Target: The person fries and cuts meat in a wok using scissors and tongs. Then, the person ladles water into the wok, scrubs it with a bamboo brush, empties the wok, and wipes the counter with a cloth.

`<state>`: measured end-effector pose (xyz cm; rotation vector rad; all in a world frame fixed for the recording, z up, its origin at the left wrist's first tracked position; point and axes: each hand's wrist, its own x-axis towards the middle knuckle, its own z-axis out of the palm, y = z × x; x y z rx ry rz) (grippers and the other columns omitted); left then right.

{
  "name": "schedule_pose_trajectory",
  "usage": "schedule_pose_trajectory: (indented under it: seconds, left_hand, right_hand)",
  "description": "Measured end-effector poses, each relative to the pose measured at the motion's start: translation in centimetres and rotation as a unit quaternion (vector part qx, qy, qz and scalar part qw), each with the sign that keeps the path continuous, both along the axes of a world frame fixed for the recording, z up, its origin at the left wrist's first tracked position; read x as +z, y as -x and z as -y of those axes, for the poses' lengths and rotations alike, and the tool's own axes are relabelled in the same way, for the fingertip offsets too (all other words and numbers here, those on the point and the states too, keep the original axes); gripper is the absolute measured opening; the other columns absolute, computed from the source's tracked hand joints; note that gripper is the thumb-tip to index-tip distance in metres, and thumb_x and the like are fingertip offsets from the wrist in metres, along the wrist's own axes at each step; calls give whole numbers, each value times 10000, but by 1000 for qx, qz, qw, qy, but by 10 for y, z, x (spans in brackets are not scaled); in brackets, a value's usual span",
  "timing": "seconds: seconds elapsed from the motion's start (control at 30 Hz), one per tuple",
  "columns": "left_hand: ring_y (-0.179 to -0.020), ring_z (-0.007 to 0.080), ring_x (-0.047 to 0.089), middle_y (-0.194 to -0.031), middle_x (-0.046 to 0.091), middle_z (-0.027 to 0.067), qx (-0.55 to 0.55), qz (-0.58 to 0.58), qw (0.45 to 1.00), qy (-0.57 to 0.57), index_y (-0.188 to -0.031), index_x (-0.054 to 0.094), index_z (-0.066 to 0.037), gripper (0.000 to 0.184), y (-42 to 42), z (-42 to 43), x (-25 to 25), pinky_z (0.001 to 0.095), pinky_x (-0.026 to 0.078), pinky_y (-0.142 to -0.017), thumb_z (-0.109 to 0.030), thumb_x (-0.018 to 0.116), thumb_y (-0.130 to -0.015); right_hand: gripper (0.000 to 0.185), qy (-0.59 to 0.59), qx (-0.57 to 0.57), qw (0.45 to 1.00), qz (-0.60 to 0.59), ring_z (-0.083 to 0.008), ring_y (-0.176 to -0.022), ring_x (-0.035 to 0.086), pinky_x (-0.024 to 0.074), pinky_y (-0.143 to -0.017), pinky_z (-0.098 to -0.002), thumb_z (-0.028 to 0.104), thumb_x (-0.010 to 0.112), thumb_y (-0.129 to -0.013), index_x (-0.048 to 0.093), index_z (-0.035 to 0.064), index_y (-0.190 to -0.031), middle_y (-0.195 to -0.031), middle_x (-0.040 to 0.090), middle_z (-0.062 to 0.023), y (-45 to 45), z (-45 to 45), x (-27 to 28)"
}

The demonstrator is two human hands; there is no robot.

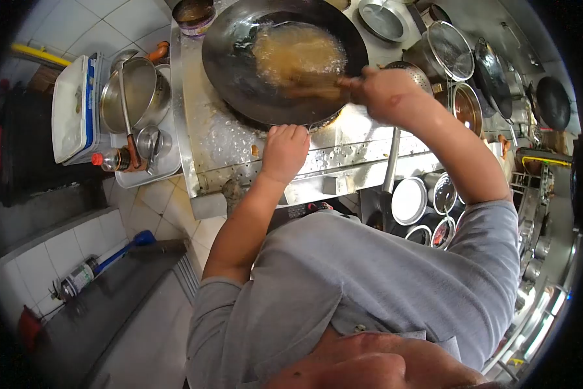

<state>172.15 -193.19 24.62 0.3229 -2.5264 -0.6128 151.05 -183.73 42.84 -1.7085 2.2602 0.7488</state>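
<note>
A large dark wok (230, 74) sits on the stove, with brownish, foamy water (298, 48) in its bottom. My left hand (288, 150) is closed at the near rim of the wok, its fingers curled over the edge. Across the wok's right side reaches my right hand (385, 96), closed around the end of a brown wok brush (314, 91). The brush is smeared by motion, and its bristle end lies low in the wok at the water. My fist hides part of its handle.
Water drops cover the steel stove top (217, 146). On the left, a tray (168, 170) bears a steel pot (135, 97) with a ladle and a red-capped bottle (113, 159). Pots and a strainer (452, 52) stand right. Several lidded containers (409, 201) sit below.
</note>
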Motion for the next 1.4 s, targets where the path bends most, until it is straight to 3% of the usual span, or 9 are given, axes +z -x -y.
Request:
schedule_pose_trajectory:
  seconds: [0.07, 0.37, 0.5, 0.63, 0.83, 1.0, 1.13, 1.3, 1.4]
  left_hand:
    - [-800, 293, 613, -796, 630, 81, -1, 14, 1000, -1, -847, 590, -85, 148, 0, -1, 2, 414, 445, -765, -154, 715, -810]
    - [-746, 313, 601, -773, 608, 104, -6, -4, 999, -35, -816, 553, -75, 158, 12, -11, 8, 443, 437, -713, -158, 687, -828]
    - [-744, 284, 613, -754, 590, 75, -7, 51, 999, 3, -812, 544, -90, 159, 14, -11, 0, 427, 460, -704, -176, 674, -841]
    - [-727, 281, 616, -746, 589, 73, -6, 31, 999, -1, -800, 536, -94, 165, 20, -9, 6, 425, 465, -687, -176, 672, -844]
    - [-692, 293, 622, -718, 587, 78, -19, 22, 1000, -11, -798, 535, -90, 144, 22, -8, 5, 426, 472, -657, -155, 656, -840]
    - [-679, 307, 631, -723, 602, 89, -33, 38, 998, -28, -797, 533, -87, 105, 19, -9, 5, 434, 496, -650, -118, 630, -818]
    - [-670, 300, 636, -712, 594, 84, -25, 25, 998, -49, -793, 526, -93, 118, 23, -15, 11, 427, 506, -647, -120, 636, -827]
    - [-654, 313, 632, -704, 593, 94, -38, 14, 999, -27, -798, 521, -92, 136, 24, -14, 10, 432, 507, -613, -126, 645, -841]
    - [-646, 325, 629, -699, 593, 102, -43, 11, 998, -38, -806, 515, -85, 148, 25, -12, 16, 434, 508, -597, -135, 646, -856]
  right_hand:
    - [372, -131, 11, 990, 54, -337, -896, 702, 573, -767, -437, 177, 623, -801, 701, 218, -1162, -1052, 685, -180, -1, 18, -22]
    - [490, 101, -45, 940, 323, -368, -850, 694, 544, -734, -434, 241, 689, -773, 659, 158, -1255, -922, 698, -219, 11, 116, -116]
    - [558, -96, 65, 963, 243, -342, -894, 696, 546, -765, -436, 279, 654, -847, 573, 229, -1397, -998, 706, -195, 48, 67, -84]
    - [369, -162, 7, 982, 93, -321, -924, 712, 560, -794, -428, 199, 795, -659, 766, 114, -1017, -957, 734, -157, 68, 105, -84]
    - [414, 89, -35, 976, 195, -338, -920, 709, 558, -814, -415, 225, 817, -664, 735, 67, -1037, -966, 721, -191, 57, 133, -140]
    - [417, -113, 0, 974, 195, -359, -966, 684, 539, -830, -425, 307, 753, -765, 712, 42, -1084, -976, 701, -236, 48, 68, -64]
    - [277, -62, -19, 998, 11, -307, -960, 702, 561, -801, -403, 240, 723, -783, 731, 108, -1026, -980, 728, -149, 100, 97, -105]
    - [313, 105, -38, 973, 200, -320, -902, 711, 572, -781, -407, 229, 741, -705, 747, 85, -982, -966, 730, -158, 84, 146, -165]
    - [417, -2, -14, 991, 135, -316, -932, 708, 570, -804, -394, 269, 773, -682, 731, 75, -1049, -985, 729, -168, 37, 97, -136]
